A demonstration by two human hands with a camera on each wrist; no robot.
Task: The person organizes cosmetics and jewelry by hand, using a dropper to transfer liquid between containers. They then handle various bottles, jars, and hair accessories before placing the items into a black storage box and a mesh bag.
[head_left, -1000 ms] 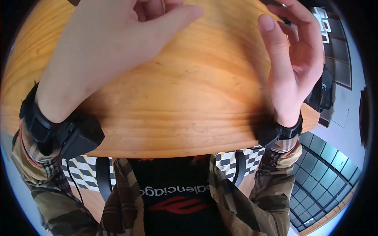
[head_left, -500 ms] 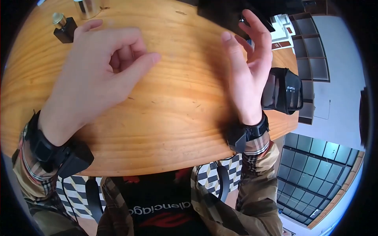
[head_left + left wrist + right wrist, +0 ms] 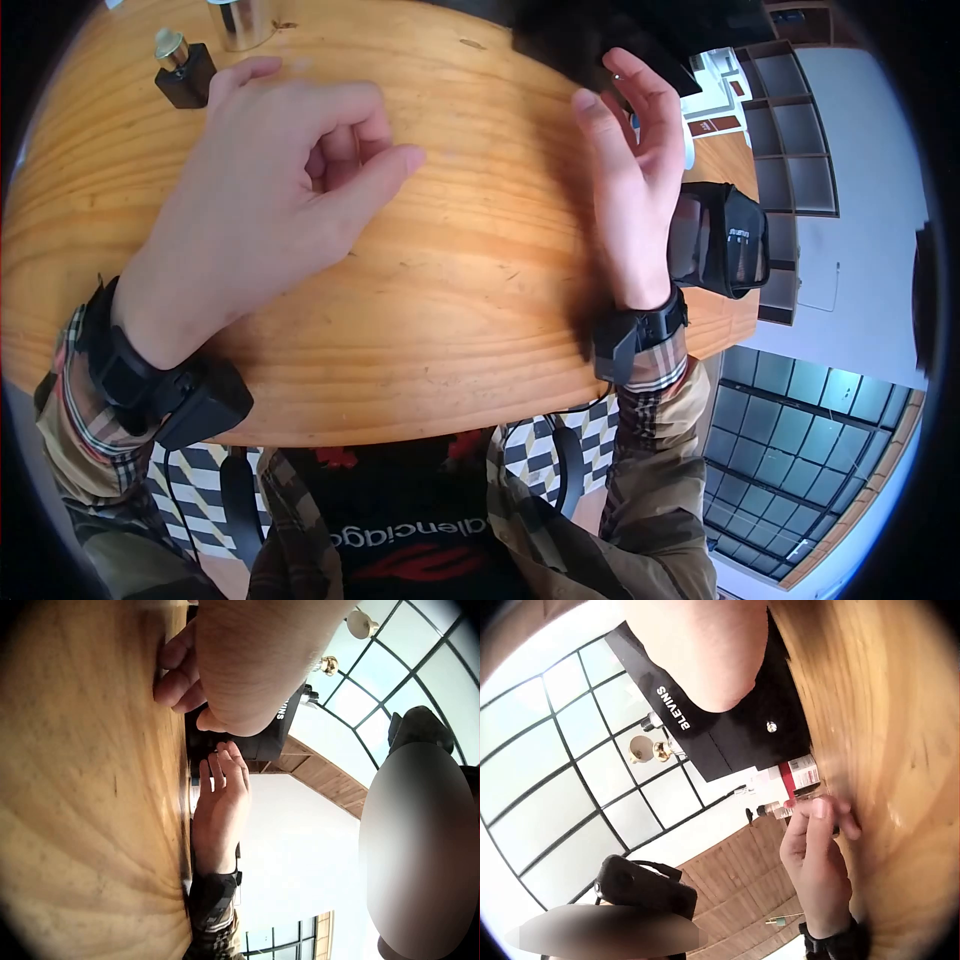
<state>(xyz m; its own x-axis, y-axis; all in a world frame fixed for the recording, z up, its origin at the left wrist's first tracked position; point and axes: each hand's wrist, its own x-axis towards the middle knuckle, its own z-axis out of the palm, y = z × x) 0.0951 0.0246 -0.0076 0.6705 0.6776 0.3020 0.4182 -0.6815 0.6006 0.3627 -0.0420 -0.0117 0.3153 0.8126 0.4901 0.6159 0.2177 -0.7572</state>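
In the head view my left hand (image 3: 270,200) is over the wooden table (image 3: 430,300), back up, its fingers loosely curled and holding nothing. A dark bottle (image 3: 186,78) with a gold neck stands just beyond it. My right hand (image 3: 640,190) is at the right, fingers spread and bent, thumb apart, holding nothing. The left wrist view has my left hand (image 3: 255,667) large above and my right hand (image 3: 221,821) farther off. In the right wrist view my right hand (image 3: 709,652) is near a black box (image 3: 727,735) lettered BLEVINS; my left hand (image 3: 821,870) is lower right.
A metallic cylinder (image 3: 240,22) stands at the table's far left. At the right are a black pouch (image 3: 715,240) and white boxes (image 3: 715,90). Bottles (image 3: 771,810) and a red-and-white box (image 3: 801,772) stand beside the black box in the right wrist view.
Over the last second the head view has shifted, bringing the bottle, cylinder and more of both hands into view. Since half a second ago the hands have barely moved.
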